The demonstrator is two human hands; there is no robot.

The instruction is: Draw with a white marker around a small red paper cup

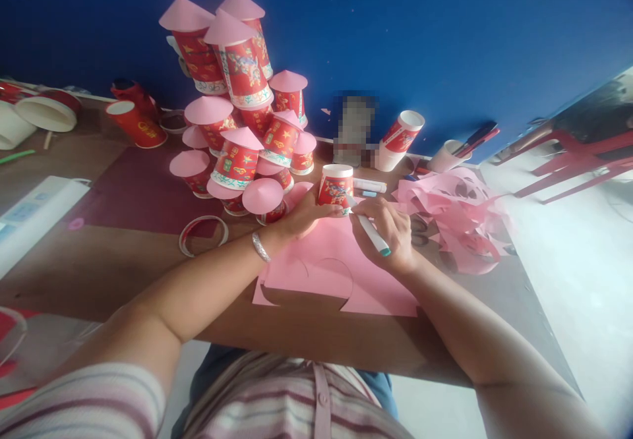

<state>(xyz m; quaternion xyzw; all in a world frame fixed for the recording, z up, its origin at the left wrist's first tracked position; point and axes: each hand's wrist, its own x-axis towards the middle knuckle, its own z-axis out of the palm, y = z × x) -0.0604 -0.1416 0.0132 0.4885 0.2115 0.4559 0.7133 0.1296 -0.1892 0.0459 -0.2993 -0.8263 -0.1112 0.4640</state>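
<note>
A red paper cup with a white rim and coloured drawings stands upright in front of me. My left hand is closed around its lower left side. In my right hand I grip a white marker with a green end, its tip at the cup's right side. Pink paper sheets with curved cuts lie beneath both hands. To the left rises a stack of decorated red cups topped with pink paper cones.
Pink paper scraps lie at the right, beside scissors. Farther back are a tilted cup pair, a pen cup and a marker. A white box and a cut ring lie left.
</note>
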